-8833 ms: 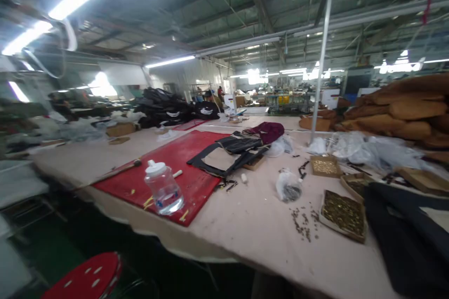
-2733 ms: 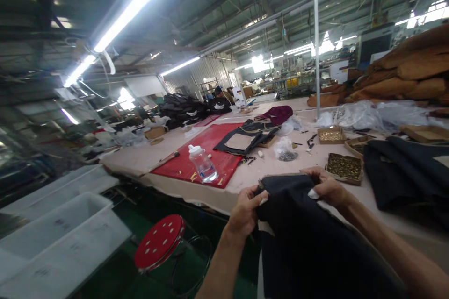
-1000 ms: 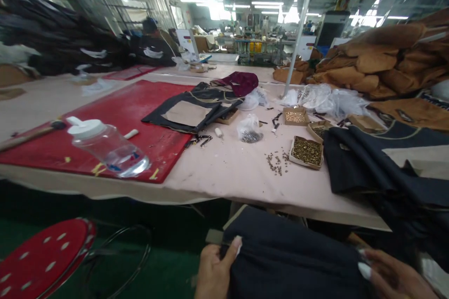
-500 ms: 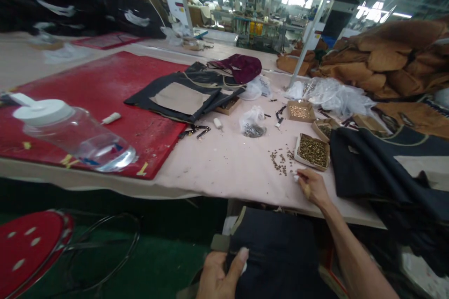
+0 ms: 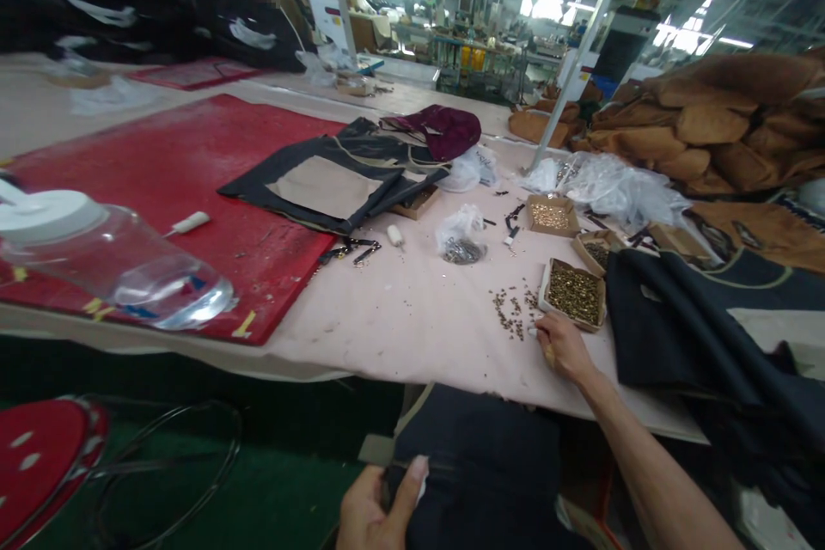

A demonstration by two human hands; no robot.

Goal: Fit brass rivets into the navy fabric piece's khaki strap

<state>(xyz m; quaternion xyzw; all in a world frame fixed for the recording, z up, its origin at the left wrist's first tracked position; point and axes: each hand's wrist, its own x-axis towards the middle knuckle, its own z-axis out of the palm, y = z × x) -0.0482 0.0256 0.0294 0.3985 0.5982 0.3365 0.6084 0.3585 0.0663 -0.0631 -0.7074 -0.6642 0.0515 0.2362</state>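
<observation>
My left hand grips the edge of a dark garment piece held below the table's near edge. On the pale table cover rests my right hand, fingers curled, right beside a small cardboard box of brass rivets and a scatter of loose rivets. Whether its fingers pinch a rivet I cannot tell.
A red mat carries a clear water bottle and a black-and-tan fabric panel. More rivet boxes, a plastic bag of parts, dark garments, tan stacks. A red stool stands lower left. A person sits far back left.
My right hand let go of the dark garment, reached up onto the table by the rivet box and has stayed there. My left hand keeps holding the garment.
</observation>
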